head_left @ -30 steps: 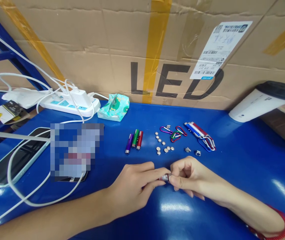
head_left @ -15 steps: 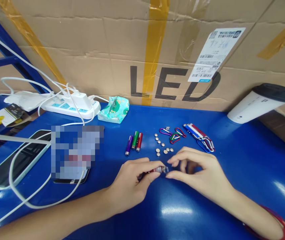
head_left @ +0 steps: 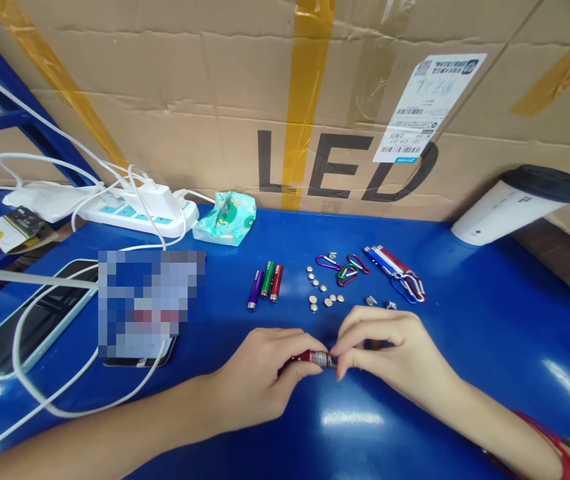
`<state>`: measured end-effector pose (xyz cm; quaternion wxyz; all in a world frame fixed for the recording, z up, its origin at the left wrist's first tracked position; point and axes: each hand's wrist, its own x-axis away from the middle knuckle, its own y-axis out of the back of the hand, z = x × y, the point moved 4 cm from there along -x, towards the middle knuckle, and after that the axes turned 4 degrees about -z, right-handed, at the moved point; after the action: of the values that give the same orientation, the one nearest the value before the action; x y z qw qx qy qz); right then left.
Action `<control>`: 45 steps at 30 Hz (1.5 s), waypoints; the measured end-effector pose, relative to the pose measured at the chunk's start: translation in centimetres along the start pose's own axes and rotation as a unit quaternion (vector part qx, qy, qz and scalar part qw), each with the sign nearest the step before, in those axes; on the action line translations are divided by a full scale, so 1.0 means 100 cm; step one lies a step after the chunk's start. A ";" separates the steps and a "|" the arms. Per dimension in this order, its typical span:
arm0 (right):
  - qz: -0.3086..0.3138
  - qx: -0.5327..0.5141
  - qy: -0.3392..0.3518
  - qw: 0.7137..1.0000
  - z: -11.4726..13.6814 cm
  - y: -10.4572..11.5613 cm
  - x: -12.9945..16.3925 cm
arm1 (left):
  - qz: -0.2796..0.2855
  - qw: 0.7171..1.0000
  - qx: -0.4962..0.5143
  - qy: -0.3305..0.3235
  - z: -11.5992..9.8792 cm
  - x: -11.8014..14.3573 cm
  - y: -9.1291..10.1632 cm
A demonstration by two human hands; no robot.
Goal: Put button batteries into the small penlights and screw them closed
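Note:
My left hand [head_left: 265, 373] is closed around a small red flashlight [head_left: 317, 358], whose silver end points to the right. At that end, the thumb and fingers of my right hand [head_left: 395, 340] are pinched together on the metal tip; its exact shape is hidden by the fingertips. Beyond the hands lie several button cells [head_left: 328, 302] in loose groups. Three short flashlight tubes, purple [head_left: 256, 291], green [head_left: 267, 280] and red [head_left: 277, 283], rest side by side to their left. Small silver end pieces [head_left: 371, 301] sit just behind my right hand.
Several carabiners [head_left: 348, 273] and a bundle of slim flashlights with clips [head_left: 389, 263] lie farther back. Phones [head_left: 29, 327], white cables and a power strip [head_left: 129, 217] take up the left. A lidded cup [head_left: 507, 207] leans at right; a cardboard box [head_left: 205, 100] walls the back.
My right hand has come in to the flashlight and its fingers have closed on the metal end. Both hands sit slightly lower, and the silver pieces behind the right hand now show.

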<state>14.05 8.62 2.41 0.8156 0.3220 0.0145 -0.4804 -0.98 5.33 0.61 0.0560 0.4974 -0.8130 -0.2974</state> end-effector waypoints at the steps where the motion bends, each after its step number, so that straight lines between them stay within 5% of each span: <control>1: 0.010 -0.009 -0.022 1.000 -0.003 -0.001 0.000 | 0.003 1.000 -0.005 -0.002 0.000 0.000 0.000; 9: 0.027 -0.068 -0.146 0.987 -0.015 -0.008 0.004 | 0.015 0.999 -0.037 0.008 -0.002 0.001 -0.002; 17: 0.065 -0.166 -0.306 0.935 -0.019 -0.014 0.006 | -0.009 0.999 -0.050 0.018 0.001 0.003 -0.003; 36: 0.073 -0.175 -0.349 0.918 -0.025 -0.014 0.008 | -0.036 0.999 0.015 0.003 0.001 0.003 -0.001; 45: 0.030 -0.099 -0.319 0.942 -0.020 -0.008 0.006 | -0.044 0.998 0.016 0.047 0.000 0.004 0.000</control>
<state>14.28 8.99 0.23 0.8196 0.0699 -0.2084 -0.5291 -1.16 4.99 0.47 0.0727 0.5465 -0.7919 -0.2627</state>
